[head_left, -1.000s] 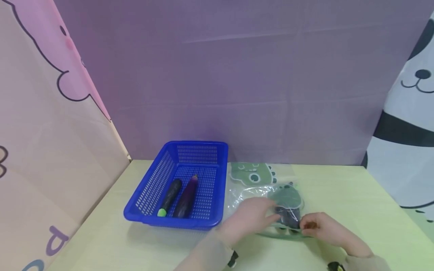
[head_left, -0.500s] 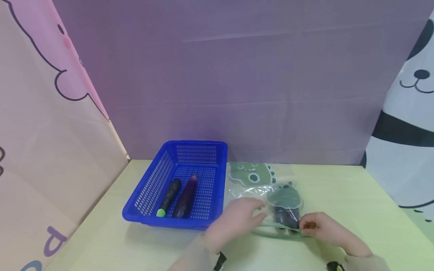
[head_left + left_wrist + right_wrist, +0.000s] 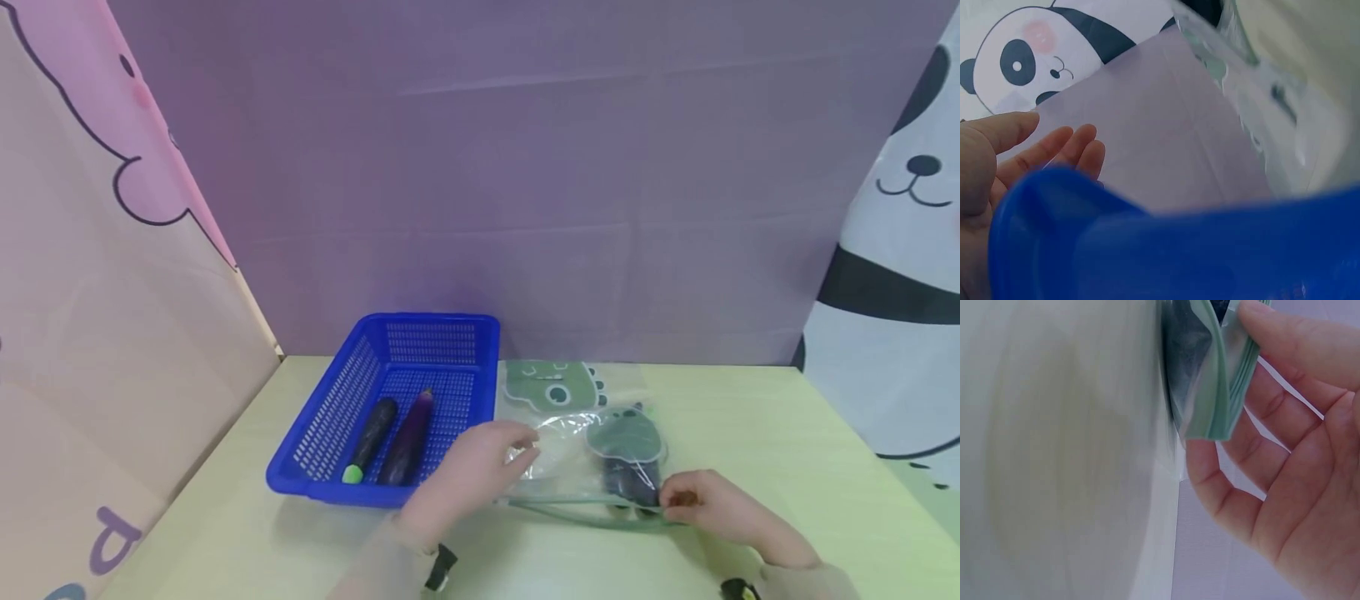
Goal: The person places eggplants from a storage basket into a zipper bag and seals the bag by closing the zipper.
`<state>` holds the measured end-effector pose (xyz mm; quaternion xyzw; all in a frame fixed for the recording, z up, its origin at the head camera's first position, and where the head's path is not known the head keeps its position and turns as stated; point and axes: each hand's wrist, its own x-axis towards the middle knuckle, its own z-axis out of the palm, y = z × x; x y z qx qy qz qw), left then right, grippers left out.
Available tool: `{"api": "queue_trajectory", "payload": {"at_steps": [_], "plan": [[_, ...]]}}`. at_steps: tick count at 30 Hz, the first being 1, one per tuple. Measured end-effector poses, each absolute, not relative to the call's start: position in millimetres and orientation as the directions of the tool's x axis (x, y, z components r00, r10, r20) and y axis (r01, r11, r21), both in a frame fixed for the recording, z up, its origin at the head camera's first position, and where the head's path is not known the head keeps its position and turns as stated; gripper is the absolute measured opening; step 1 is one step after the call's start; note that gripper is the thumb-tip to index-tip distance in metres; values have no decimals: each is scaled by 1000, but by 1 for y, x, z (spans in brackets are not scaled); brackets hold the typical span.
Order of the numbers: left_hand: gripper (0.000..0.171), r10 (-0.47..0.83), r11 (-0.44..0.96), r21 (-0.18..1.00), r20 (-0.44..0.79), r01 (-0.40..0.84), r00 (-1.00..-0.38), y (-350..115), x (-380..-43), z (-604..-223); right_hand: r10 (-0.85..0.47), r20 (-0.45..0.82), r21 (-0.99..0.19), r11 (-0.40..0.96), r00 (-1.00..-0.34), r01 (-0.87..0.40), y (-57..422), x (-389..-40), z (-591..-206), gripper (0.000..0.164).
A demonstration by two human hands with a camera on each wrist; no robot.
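Observation:
My right hand [image 3: 705, 502] pinches the right end of the green zip edge [image 3: 1217, 394] of a clear zip bag [image 3: 558, 479]. The bag lies on the table with green cartoon prints. A dark purple thing [image 3: 630, 482] shows through its right side, partly hidden by a print. Over the right side of a blue basket [image 3: 497, 379] hovers my left hand [image 3: 480, 462], fingers relaxed and holding nothing. In the left wrist view the basket's rim [image 3: 1210, 250] covers part of that hand. Inside the basket lie a long eggplant [image 3: 408, 440] and a dark cucumber-like vegetable [image 3: 372, 437] with a bright green end.
The pale table [image 3: 750, 433] stretches right of the bag and in front of the basket. A purple cloth wall [image 3: 480, 183] rises behind. Printed cloths stand on both sides, with a panda [image 3: 885, 350] on the right.
My left hand has drawn back left from the dark thing in the bag to the basket's right side. The right hand keeps its hold on the bag's edge.

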<state>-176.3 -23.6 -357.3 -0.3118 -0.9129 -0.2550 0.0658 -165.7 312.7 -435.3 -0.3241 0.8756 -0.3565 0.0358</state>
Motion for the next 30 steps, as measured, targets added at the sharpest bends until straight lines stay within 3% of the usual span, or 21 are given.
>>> {"api": "queue_trajectory", "payload": {"at_steps": [20,30], "plan": [[22,549,720,292,316,630,-774,-60,-189,-324,-591,117,-684,535,-798,-496,314,-167,-434,4],[22,525,741,286,317,608,-790,-70,-193,-307,-599,137,-669,532,-789,-520,313,-167,-434,5]]}}
